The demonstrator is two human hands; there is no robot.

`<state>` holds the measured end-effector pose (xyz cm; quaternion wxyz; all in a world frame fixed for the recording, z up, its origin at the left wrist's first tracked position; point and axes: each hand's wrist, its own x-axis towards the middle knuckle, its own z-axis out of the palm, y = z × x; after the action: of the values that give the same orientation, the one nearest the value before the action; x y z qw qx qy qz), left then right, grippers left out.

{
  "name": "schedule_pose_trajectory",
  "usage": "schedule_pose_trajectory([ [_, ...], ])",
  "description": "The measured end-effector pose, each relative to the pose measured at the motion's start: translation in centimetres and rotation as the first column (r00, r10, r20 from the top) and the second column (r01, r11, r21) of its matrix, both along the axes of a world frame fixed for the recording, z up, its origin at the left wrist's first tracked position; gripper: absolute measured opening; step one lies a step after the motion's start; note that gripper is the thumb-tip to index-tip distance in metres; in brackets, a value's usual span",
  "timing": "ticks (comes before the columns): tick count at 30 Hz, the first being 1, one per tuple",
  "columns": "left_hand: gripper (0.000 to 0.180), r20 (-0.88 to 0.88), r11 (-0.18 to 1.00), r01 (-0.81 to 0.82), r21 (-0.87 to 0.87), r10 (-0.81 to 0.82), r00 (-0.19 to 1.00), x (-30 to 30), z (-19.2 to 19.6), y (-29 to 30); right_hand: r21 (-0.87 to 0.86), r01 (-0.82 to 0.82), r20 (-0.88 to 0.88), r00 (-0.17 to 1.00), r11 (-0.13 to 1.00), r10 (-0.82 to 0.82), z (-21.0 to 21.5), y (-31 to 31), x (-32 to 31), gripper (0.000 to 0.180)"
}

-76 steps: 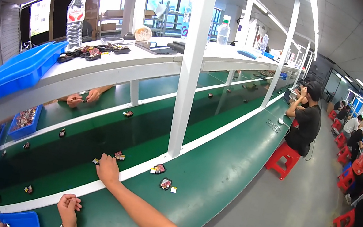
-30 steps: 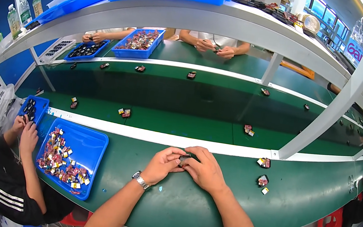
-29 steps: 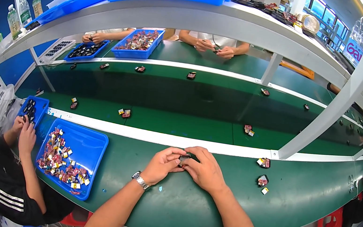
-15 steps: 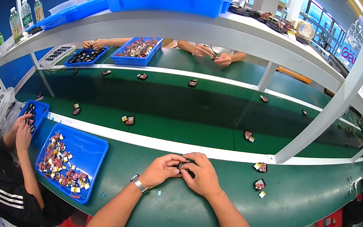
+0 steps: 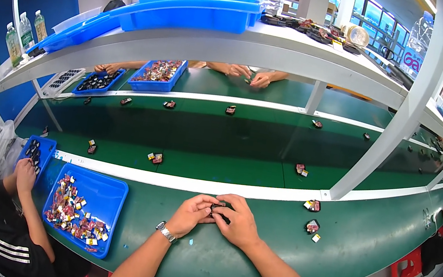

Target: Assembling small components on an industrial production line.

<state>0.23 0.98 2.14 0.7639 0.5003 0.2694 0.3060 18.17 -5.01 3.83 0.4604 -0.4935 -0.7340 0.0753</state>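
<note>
Both hands meet over the green bench top, closed around a small black plastic casing (image 5: 216, 210). My left hand (image 5: 192, 215), with a metal watch on its wrist, grips the casing from the left side. My right hand (image 5: 236, 221) bends over its right side, fingertips and thumb pressed on it. Fingers cover most of the casing, so its inner parts cannot be made out. To the right lie two black casings with red and yellow-white parts, one farther (image 5: 312, 206) and one nearer (image 5: 312, 226). Beside the nearer one is a small yellow-white piece (image 5: 316, 238).
A blue tray (image 5: 118, 209) of red and yellow-white parts stands left, near a co-worker (image 5: 5, 220) handling black casings. A white rail (image 5: 180, 180) separates the bench from a green strip carrying several assemblies. A slanted post (image 5: 374, 145) holds a shelf (image 5: 305, 50) overhead.
The view has shifted slightly, so the surroundings sit a little differently in the picture. My hands still hold the casing, with the fingers slightly moved. The co-worker's hands have come closer together.
</note>
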Motion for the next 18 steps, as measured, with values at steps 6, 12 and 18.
schedule_pose_trajectory([
  [6,0.026,0.018,0.999,-0.016,-0.040,0.017,1.000,-0.1,-0.2,0.0,0.005,0.021,-0.005,1.000,1.000,-0.021,0.0,-0.1,-0.4,0.019],
  [12,0.025,0.023,0.999,-0.030,-0.036,0.031,0.999,0.1,-0.1,-0.2,-0.005,0.044,-0.033,0.998,0.999,-0.044,-0.6,-0.3,-0.4,0.021],
  [18,0.024,0.094,0.995,-0.096,-0.019,0.098,0.991,-0.2,-1.5,0.2,-0.073,-0.009,-0.166,0.986,0.997,-0.003,-0.4,0.0,-1.4,0.022],
])
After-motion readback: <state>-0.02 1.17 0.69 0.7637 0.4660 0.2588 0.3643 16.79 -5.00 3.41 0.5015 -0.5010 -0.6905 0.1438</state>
